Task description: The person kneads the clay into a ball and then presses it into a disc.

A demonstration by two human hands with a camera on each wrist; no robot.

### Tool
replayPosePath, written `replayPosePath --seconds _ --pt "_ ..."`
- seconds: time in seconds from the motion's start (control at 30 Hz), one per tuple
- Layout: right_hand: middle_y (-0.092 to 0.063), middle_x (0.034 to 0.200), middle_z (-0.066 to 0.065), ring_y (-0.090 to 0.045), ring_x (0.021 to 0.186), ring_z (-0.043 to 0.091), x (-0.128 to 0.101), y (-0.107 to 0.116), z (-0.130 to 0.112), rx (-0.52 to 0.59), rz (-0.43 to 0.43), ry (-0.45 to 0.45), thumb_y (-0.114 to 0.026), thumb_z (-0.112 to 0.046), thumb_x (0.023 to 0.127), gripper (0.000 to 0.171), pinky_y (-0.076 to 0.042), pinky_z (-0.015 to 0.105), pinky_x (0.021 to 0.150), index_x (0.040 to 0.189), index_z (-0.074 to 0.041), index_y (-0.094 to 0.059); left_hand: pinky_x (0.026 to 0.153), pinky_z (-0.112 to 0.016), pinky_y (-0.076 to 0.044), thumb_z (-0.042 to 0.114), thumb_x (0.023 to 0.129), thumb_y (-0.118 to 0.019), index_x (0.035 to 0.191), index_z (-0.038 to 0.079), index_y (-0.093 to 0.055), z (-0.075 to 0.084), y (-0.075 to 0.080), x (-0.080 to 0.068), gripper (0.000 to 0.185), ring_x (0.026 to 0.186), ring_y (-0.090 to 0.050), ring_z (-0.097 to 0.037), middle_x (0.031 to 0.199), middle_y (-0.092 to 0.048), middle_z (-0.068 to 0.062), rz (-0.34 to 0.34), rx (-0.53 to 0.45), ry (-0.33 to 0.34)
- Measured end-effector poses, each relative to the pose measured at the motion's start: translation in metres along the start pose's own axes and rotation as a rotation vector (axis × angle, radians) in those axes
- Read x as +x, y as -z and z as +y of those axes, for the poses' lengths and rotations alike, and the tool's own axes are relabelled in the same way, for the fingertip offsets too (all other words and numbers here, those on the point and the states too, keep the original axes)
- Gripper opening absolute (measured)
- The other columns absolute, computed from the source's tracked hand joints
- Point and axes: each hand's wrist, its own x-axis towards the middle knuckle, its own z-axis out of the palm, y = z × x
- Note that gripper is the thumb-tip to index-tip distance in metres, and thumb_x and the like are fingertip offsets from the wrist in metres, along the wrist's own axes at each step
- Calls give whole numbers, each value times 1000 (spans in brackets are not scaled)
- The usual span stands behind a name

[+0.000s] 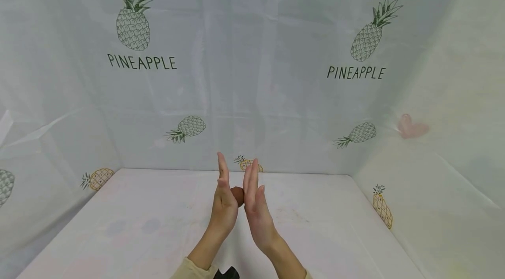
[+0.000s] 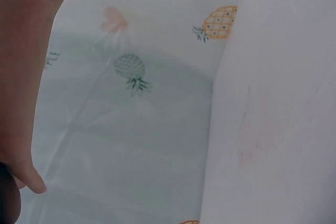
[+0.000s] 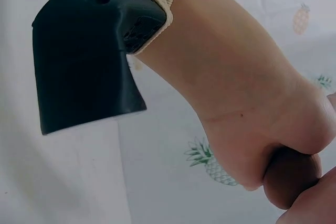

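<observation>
A small brown ball [image 1: 238,196] that looks like clay sits between two facing palms above the table. My left hand [image 1: 224,203] is upright on one side of it, fingers straight and pointing up. On the other side my right hand [image 1: 257,214] presses its flat palm toward the left one, fingers also extended. In the right wrist view the dark brown ball [image 3: 290,178] shows squeezed between the palms. The left wrist view catches only part of a hand and forearm, with a dark edge of the ball [image 2: 9,198] in the lower left corner.
A pale table [image 1: 150,209] with faint smudges lies below the hands. Sheeting [image 1: 252,86] printed with pineapples hangs at the back and both sides. A black wrist mount [image 3: 86,61] is strapped at the left sleeve.
</observation>
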Motion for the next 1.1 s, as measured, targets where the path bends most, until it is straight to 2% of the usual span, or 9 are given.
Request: replayPosePath --seconds 0.07,0.53,0.57,0.63,0.67,0.73,0.77,0.9,1.1 --pt "27 171 -17 30 158 12 0 0 -1 4 -1 3 10 -56 108 57 27 71 115 162 -47 27 44 -26 -26 62 108 3 166 43 16 -1 0 0 62 48 -31 -7 53 -34 2 -9 -1 -6" --pt "26 172 -14 27 159 13 1 1 0 6 35 15 8 -52 109 57 26 71 116 163 -45 25 67 -29 -42 52 115 -16 170 35 9 -4 1 1 62 54 -39 -6 56 -37 7 56 131 -68" --pt "26 172 -15 27 160 13 1 1 0 5 38 15 8 -51 109 57 25 71 117 163 -44 25 77 -26 -46 52 115 -17 170 34 8 -4 1 1 63 63 -52 -5 65 -53 5 63 145 -71" --pt "26 172 -17 26 160 13 1 1 0 2 47 15 8 -52 109 58 25 72 117 164 -42 25 100 -20 -45 53 115 -17 170 33 7 -4 1 2 63 102 -66 -5 112 -73 1 74 170 -78" --pt "26 172 -18 25 160 13 2 1 -1 -1 51 16 7 -52 109 58 25 72 117 164 -42 25 111 -18 -39 53 115 -17 170 32 6 -4 1 2 64 127 -60 -7 142 -64 1 80 183 -82" --pt "25 172 -19 23 161 13 2 2 -1 -9 62 15 7 -52 110 59 24 72 118 165 -40 23 126 -19 -19 53 115 -16 171 32 5 -4 1 3 63 159 -24 -10 176 -20 7 91 209 -87" --pt "24 173 -20 23 161 13 3 3 -1 -16 69 12 6 -52 110 60 23 71 118 166 -40 21 128 -21 -8 53 115 -16 170 33 5 -3 2 3 62 162 -4 -11 177 3 12 94 213 -81" --pt "17 175 -17 21 161 14 3 6 -1 -65 106 -2 2 -49 112 59 18 71 121 169 -38 12 129 -26 -9 49 116 -15 170 35 4 -3 3 3 58 164 -5 -15 178 4 13 100 201 -56" --pt "10 177 -13 15 163 16 2 15 1 -112 157 -23 -2 -46 114 59 11 72 123 171 -35 6 127 -19 -8 48 117 -15 170 34 4 -4 4 3 58 163 -4 -11 177 4 15 101 198 -45"
